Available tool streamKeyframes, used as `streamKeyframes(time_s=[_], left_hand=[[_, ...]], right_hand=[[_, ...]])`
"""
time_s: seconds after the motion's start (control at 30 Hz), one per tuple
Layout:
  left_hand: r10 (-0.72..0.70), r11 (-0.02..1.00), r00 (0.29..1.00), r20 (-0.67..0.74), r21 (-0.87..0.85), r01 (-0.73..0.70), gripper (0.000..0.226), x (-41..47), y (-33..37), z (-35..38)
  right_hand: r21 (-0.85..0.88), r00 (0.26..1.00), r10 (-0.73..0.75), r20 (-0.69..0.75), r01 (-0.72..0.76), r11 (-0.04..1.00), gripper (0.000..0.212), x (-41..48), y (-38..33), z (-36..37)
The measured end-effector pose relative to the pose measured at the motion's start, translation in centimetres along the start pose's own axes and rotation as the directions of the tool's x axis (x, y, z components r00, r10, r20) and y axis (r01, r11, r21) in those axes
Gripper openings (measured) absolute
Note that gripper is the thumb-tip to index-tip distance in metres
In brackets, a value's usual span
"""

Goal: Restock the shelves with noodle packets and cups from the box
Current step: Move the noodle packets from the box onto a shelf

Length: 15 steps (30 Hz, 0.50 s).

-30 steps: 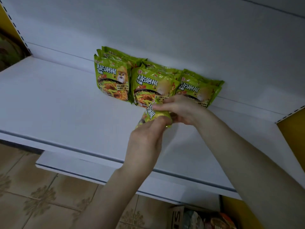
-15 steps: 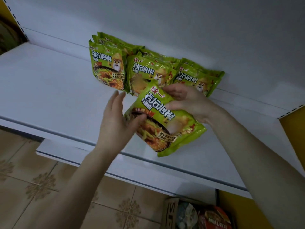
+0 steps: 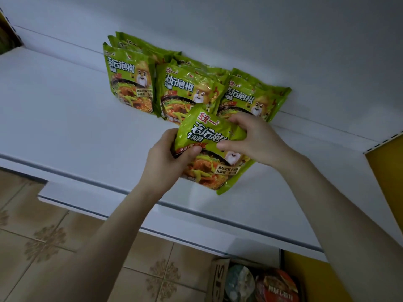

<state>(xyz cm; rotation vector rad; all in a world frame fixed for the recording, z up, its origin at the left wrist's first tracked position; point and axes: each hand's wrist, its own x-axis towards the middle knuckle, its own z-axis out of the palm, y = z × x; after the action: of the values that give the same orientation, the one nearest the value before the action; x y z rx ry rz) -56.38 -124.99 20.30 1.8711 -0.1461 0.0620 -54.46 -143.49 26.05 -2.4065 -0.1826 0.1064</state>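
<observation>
A green noodle packet (image 3: 212, 158) is held face up over the white shelf (image 3: 65, 118), just in front of the stocked packets. My left hand (image 3: 168, 160) grips its left edge and my right hand (image 3: 255, 138) grips its upper right corner. Three stacks of the same green packets lean against the shelf's back wall: a left stack (image 3: 130, 81), a middle stack (image 3: 185, 92) and a right stack (image 3: 250, 99). The cardboard box (image 3: 220, 280) stands on the floor at the bottom, with noodle cups (image 3: 277, 286) inside.
A lower white shelf (image 3: 91, 201) juts out below the upper one. Tan tiled floor (image 3: 43, 247) lies at the bottom left. Yellow side panels (image 3: 388, 171) frame the unit at the right. The left half of the shelf holds nothing.
The packet was turned from edge-on to face up. My left hand, open against it half a second ago, now grips its left edge. The packet has come slightly nearer the stacks.
</observation>
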Motion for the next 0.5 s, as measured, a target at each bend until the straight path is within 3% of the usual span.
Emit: streamKeyframes(time_s=[0.07, 0.17, 0.3, 0.5], left_hand=[[0.019, 0.998, 0.999, -0.05, 0.056, -0.017, 0.053, 0.0, -0.5, 1.7], [-0.009, 0.946, 0.995, -0.095, 0.321, 0.039, 0.065, -0.4, -2.0, 4.4], [-0.108, 0.696, 0.983, 0.148, 0.718, -0.032, 0.064, -1.2, -4.2, 7.6], [-0.132, 0.562, 0.959, 0.251, 0.816, -0.136, 0.06, -1.2, -5.7, 9.5]], right_hand=[[-0.046, 0.997, -0.009, -0.072, 0.006, 0.999, 0.044, 0.0, 1.0, -0.3], [-0.201, 0.985, 0.042, -0.168, -0.076, 0.977, 0.042, 0.3, 2.7, -0.9], [-0.352, 0.953, 0.059, -0.296, -0.166, 0.921, 0.048, 1.6, 4.9, -1.8], [-0.484, 0.918, -0.019, -0.395, -0.19, 0.854, 0.035, 5.4, 6.7, -2.5]])
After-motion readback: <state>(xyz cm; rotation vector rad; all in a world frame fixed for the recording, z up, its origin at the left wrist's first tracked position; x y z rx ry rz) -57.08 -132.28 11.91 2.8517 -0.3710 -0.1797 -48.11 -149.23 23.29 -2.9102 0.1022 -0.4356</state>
